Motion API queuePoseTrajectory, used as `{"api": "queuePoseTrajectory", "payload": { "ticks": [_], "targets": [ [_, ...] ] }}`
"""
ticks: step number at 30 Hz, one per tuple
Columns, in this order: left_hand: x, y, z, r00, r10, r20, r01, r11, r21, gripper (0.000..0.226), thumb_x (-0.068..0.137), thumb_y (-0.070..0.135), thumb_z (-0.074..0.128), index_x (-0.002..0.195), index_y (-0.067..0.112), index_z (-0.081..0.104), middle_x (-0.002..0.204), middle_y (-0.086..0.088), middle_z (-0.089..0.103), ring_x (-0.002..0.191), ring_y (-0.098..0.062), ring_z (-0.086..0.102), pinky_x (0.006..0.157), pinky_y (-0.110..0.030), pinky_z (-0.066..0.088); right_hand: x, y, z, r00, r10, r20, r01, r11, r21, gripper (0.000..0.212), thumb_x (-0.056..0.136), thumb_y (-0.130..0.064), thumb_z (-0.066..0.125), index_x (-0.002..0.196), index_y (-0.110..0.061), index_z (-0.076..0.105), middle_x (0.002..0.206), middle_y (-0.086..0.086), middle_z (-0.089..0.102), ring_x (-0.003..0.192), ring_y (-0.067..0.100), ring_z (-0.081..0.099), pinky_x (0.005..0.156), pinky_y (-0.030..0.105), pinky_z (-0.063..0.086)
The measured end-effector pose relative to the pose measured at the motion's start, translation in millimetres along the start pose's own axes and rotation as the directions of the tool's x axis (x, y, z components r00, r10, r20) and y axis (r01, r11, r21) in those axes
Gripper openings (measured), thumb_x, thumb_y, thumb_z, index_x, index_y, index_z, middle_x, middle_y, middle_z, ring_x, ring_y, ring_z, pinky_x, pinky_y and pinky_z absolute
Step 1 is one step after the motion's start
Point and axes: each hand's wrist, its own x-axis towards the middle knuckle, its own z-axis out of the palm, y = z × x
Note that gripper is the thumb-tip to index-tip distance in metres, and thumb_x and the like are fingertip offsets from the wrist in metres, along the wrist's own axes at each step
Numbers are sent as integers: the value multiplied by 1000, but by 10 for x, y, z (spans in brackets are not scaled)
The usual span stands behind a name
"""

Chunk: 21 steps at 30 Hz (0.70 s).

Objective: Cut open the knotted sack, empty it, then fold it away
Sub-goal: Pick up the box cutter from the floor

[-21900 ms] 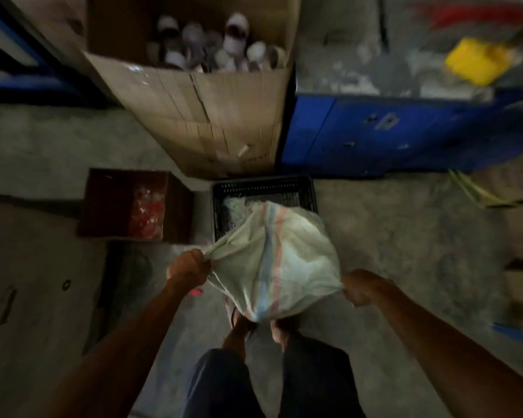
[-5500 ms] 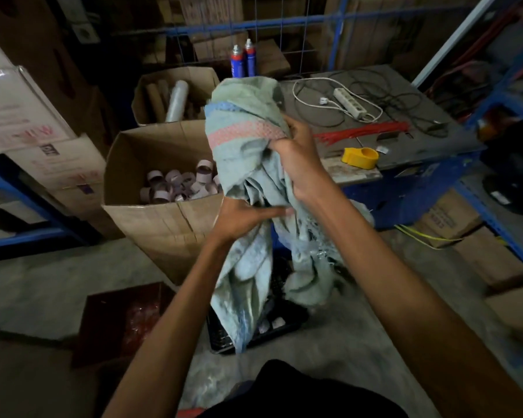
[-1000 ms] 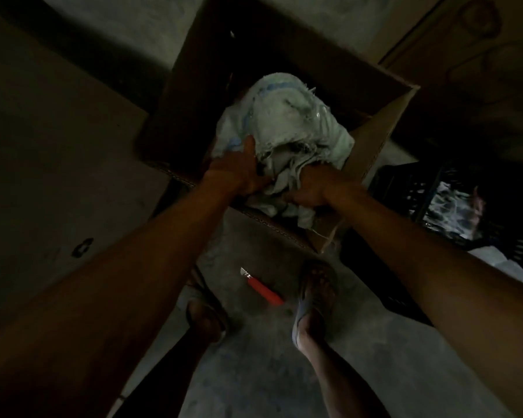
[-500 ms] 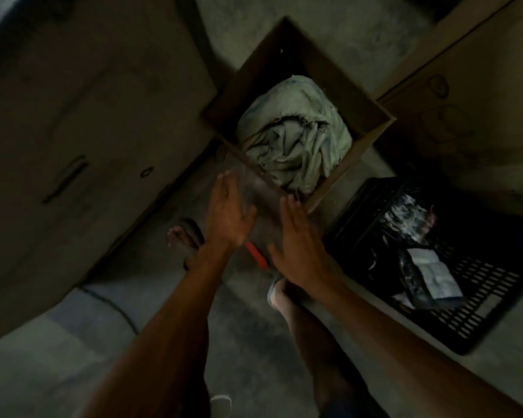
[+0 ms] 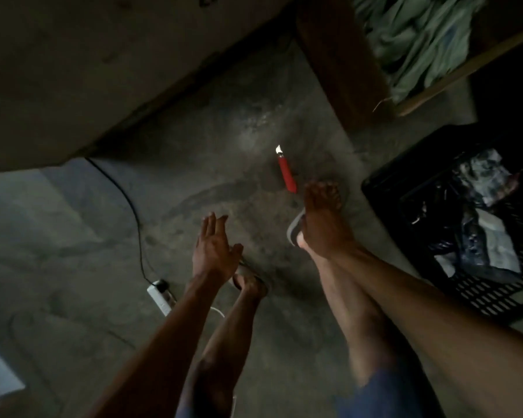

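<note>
Head view: we hold our left hand (image 5: 213,247) open and empty over the floor; our right hand (image 5: 322,220) looks loosely curled, gripping nothing. Far right, the sack (image 5: 417,40) lies crumpled in the cardboard box (image 5: 341,61), the red knife (image 5: 287,173) just beyond our right hand.

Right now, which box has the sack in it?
The brown cardboard box at the top right. The crumpled green sack lies inside it, while the black crate holds only dark packets.
</note>
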Motion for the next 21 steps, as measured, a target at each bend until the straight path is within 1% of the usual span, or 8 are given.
{"api": "queuePoseTrajectory", "payload": {
  "ticks": [1,3,5,6,9,13,17,21],
  "targets": [
    [136,-71,157,1000,9,0,-9,1000,0,78,90,31,67,156,16,28,166,-12,16,155,-26,11,123,-42,23,193,40,176,1000,7,-20,-8,999,-33,66,76,-8,65,137,9,48,139,29,52,126,45,53,99,61,45],
    [484,-184,484,1000,12,11,-12,1000,-12,79,91,33,65,157,16,24,167,-11,13,155,-25,8,124,-41,21,545,101,507,997,31,-68,-33,999,-28,67,91,-16,53,151,-2,29,155,21,35,137,39,45,100,58,45],
    [907,-291,826,1000,15,-3,-15,999,-37,80,92,34,64,158,17,21,167,-12,10,155,-26,6,125,-40,18,921,164,882,995,90,-38,-89,995,35,69,99,-23,40,158,-10,7,164,14,14,148,33,25,112,54,35],
    [1127,-337,987,1000,18,-9,-19,998,-52,81,92,34,64,158,17,20,167,-12,8,155,-26,5,125,-39,17,1101,182,1062,995,100,-24,-99,994,38,69,100,-21,40,158,-8,4,165,14,9,151,32,17,117,50,28],
    [1800,-486,1433,997,39,-66,-44,997,-64,83,93,36,62,159,18,14,168,-13,3,155,-28,1,125,-40,14,1634,187,1612,986,108,-128,-102,993,52,71,99,-15,45,155,3,6,163,23,5,152,35,6,123,41,16],
    [2521,-634,1911,992,45,-118,-54,996,-72,90,92,39,58,160,25,0,167,-13,-12,154,-30,-13,125,-49,8,2082,294,2274,946,240,-219,-234,971,53,79,100,-26,48,153,8,0,163,25,1,152,37,-1,122,35,0],
    [2803,-787,2188,981,61,-186,-69,997,-36,87,94,43,47,159,27,-8,165,-16,-20,152,-33,-19,124,-53,-1,2181,316,2610,892,253,-375,-275,961,-6,73,101,-28,43,153,10,9,161,28,8,151,38,9,124,41,10],
    [2838,-836,2309,972,100,-213,-100,995,10,86,95,45,43,158,25,-13,163,-18,-24,151,-35,-22,122,-54,-6,2205,404,2629,836,280,-473,-260,960,109,62,104,-26,38,155,2,17,163,19,16,152,29,18,121,37,22]
  ]
}}
